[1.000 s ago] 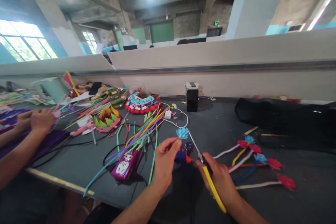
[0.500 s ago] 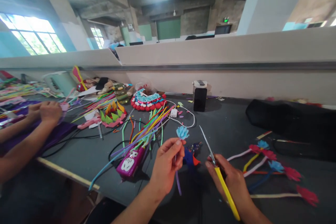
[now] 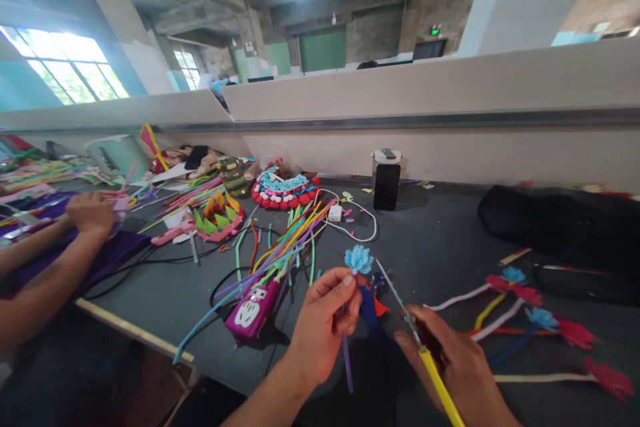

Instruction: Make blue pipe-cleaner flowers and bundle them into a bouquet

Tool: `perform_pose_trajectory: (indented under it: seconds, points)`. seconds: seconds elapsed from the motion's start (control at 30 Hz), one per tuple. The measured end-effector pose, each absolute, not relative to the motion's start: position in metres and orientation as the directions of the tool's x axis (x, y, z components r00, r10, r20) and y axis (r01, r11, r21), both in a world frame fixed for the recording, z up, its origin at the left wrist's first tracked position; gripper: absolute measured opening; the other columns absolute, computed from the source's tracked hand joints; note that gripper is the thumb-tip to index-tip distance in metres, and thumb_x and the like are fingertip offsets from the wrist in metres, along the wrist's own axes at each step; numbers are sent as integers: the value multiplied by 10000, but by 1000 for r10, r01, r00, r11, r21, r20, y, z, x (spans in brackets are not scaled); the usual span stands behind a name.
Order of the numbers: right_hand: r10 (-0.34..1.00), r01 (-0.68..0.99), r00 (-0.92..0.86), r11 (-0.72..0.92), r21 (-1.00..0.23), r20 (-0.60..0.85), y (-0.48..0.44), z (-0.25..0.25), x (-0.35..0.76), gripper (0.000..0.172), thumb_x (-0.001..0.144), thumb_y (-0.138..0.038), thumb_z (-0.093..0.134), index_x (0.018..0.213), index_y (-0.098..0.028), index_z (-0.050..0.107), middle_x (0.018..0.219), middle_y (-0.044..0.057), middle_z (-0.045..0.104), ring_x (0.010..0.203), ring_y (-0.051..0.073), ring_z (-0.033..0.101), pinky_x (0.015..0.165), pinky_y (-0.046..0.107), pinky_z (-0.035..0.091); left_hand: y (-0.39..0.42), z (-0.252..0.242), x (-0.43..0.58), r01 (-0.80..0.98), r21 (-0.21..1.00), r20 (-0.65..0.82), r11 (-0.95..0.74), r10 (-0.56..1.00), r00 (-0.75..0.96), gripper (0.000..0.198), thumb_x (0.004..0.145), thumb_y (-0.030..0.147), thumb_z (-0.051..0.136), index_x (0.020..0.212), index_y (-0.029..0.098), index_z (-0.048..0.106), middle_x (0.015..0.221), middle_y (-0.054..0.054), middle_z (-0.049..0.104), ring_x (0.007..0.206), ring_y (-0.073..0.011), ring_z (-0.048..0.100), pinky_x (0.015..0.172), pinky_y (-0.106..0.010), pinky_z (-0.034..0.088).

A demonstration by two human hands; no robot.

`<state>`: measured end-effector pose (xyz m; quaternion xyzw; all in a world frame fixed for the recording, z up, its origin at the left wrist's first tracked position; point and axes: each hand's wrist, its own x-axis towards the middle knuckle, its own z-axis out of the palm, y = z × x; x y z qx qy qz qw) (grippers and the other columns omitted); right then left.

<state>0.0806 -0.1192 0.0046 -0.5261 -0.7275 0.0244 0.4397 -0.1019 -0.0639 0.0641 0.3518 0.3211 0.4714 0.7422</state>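
Now my left hand (image 3: pixel 325 323) pinches the flower (image 3: pixel 359 259) by its stem, my right hand (image 3: pixel 455 360) grips the scissors (image 3: pixel 400 297) just beside it; several finished flowers (image 3: pixel 525 293) lie right, a heap of pipe cleaners (image 3: pixel 285 240) lies unused

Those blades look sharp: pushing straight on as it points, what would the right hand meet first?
Probably the blue flower held by the left hand, just beyond the scissors' tip; depth unclear.

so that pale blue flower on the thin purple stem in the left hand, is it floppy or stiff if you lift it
Probably very light: the left hand pinches its thin purple stem with fingertips only. Likely fairly stiff, since the pale blue ruffled flower head stands upright above the fingers. The petals look soft, so a hard grip might crush them.
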Motion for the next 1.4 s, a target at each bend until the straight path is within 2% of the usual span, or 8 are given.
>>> perform_pose_trajectory:
  seconds: [0.17,0.4,0.53,0.73,1.1,1.4]
  points:
    - [804,755,-41,414,-508,594,-120,5,83,151,894,-298,552,1015,-208,539,641,-42,587,475,90,547,491,167,451,-66,61,-98,-439,838,-150,323,911,384,199,855,330,594,828,137,638,528,48,427,411,-18,225,431,-205,133]
    - [815,727,-52,427,-537,577,-118,6,77,139,899,-303,543,1003,-212,555,567,-70,525,406,71,488,432,155,405,-65,57,-98,-414,880,-122,230,955,271,201,843,334,621,825,134,634,552,41,430,464,-32,270,443,-201,153]
    - [824,723,-36,413,-554,566,-118,4,76,150,905,-331,530,990,-211,563,567,-63,556,403,73,500,428,154,412,-64,57,-99,-397,894,-106,207,959,263,206,846,334,616,822,131,636,555,40,447,461,-28,273,450,-200,164]
    - [791,755,-41,424,-499,611,-115,2,80,203,901,-370,532,1008,-204,579,597,-38,615,415,83,539,433,157,431,-62,57,-100,-395,895,-113,206,963,246,216,832,347,633,823,131,637,540,43,446,460,-34,289,443,-202,164]
    - [806,761,-50,413,-500,590,-117,2,81,198,894,-359,548,1010,-201,574,561,-56,572,398,78,514,426,160,417,-60,54,-103,-358,911,-117,203,962,248,245,807,366,653,824,121,661,505,54,381,454,-37,264,445,-206,158]
    - [835,767,-51,384,-514,548,-117,-1,83,218,890,-372,541,1031,-214,590,574,-51,595,420,87,549,443,156,440,-58,60,-109,-351,913,-119,205,960,252,216,771,334,683,764,118,676,485,67,336,445,-29,231,452,-211,153]
